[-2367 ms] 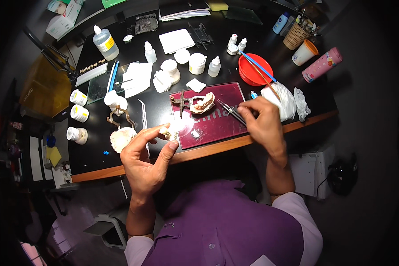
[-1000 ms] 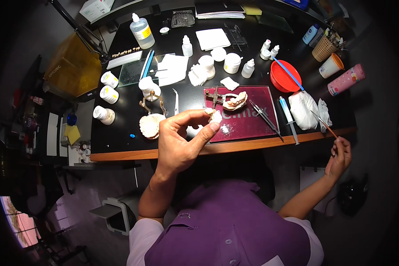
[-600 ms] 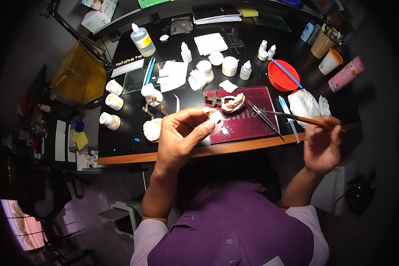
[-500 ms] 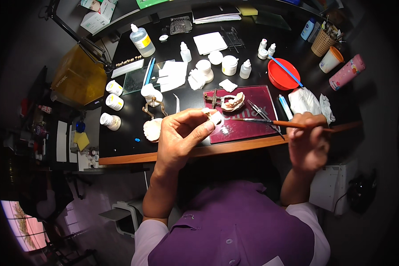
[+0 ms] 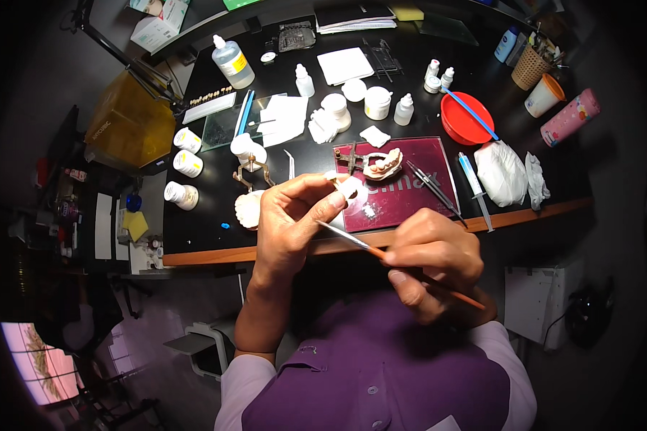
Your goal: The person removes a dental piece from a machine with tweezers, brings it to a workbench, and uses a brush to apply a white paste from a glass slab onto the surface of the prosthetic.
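My left hand [image 5: 286,224] pinches a small whitish piece of a dental model [image 5: 350,188] between thumb and forefinger, above the front edge of the table. A slim brush [image 5: 356,243] with an orange-brown handle and a silvery ferrule is gripped in my right hand [image 5: 438,258]. Its tip points up and left, close to my left thumb; whether they touch I cannot tell. Beyond the piece, a dental cast [image 5: 383,167] with a metal articulator rests on a maroon mat [image 5: 428,205], beside some white powder [image 5: 369,211]. Another cast [image 5: 247,210] stands left of my left hand, partly hidden by it.
Tweezers [image 5: 436,188] lie on the mat, a syringe [image 5: 474,183] to its right. White jars [image 5: 377,104] and dropper bottles [image 5: 404,110] stand behind. A red bowl [image 5: 464,129] holds a blue stick. Bunched white tissue [image 5: 501,174] lies at right.
My right hand has come left and down toward my body with the brush, whose tip is now near my left thumb. My left hand stays nearly still, holding the piece.
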Tool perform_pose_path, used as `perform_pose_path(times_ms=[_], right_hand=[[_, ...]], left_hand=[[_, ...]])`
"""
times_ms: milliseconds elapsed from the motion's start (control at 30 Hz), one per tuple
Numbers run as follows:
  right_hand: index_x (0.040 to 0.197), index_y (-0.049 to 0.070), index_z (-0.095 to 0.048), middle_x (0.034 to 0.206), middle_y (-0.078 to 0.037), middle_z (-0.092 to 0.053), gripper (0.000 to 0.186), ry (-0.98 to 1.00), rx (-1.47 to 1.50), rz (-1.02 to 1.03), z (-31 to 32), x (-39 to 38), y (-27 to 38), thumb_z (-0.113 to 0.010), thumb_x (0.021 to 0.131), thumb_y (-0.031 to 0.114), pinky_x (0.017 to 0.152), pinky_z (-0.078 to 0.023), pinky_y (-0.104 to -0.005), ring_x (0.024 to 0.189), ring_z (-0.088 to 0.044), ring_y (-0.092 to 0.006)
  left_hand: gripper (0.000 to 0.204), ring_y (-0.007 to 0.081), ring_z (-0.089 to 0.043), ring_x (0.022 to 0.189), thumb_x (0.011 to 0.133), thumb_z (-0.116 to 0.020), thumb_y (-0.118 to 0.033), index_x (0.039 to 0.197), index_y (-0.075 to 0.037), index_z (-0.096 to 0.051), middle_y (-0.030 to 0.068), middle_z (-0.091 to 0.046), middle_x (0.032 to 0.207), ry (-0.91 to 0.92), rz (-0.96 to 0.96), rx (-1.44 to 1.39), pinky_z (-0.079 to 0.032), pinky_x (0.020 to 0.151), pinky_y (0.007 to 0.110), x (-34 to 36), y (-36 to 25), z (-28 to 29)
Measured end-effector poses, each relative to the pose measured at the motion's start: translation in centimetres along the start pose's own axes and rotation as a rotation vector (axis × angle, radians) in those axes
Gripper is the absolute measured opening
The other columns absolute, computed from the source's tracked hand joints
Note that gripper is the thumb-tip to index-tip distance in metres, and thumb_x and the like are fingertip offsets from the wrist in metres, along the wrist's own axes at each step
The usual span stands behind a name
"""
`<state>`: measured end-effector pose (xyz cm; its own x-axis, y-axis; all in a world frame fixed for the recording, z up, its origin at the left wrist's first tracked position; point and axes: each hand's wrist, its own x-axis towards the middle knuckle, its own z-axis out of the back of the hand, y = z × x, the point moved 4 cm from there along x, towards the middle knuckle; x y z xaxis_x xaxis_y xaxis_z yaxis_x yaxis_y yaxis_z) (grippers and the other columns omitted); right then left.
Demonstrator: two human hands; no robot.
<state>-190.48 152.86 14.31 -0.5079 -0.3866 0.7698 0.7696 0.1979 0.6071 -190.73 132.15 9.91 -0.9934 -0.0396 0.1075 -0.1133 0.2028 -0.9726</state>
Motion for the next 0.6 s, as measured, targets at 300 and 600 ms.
perform_pose_path(times_ms=[300,600], right_hand=[[0.117,-0.008,-0.066,0.097,-0.023,-0.068,0.034,-0.176,0.163,-0.130,0.8,-0.1,-2.6,-0.052,0.091,0.010,0.084,-0.057,-0.0371,0.107,-0.065,-0.0285],[0.110,-0.002,-0.062,0.094,-0.017,-0.069,0.024,-0.279,0.100,0.028,-2.5,-0.6,-2.9,-0.064,0.086,-0.007,0.091,-0.061,-0.0461,0.108,-0.068,-0.0402]], left_hand=[[0.032,0.0230,-0.071,0.097,0.092,-0.070,-0.013,0.113,0.011,-0.069,0.0205,-0.074,0.108,0.039,0.053,-0.186,-0.054,0.091,0.036,-0.7,0.2,0.1],[0.037,0.0248,-0.071,0.107,0.092,-0.075,-0.012,0.122,0.009,-0.067,0.0189,-0.073,0.113,0.168,0.042,-0.420,-0.056,0.100,0.037,-1.3,1.3,0.4]])
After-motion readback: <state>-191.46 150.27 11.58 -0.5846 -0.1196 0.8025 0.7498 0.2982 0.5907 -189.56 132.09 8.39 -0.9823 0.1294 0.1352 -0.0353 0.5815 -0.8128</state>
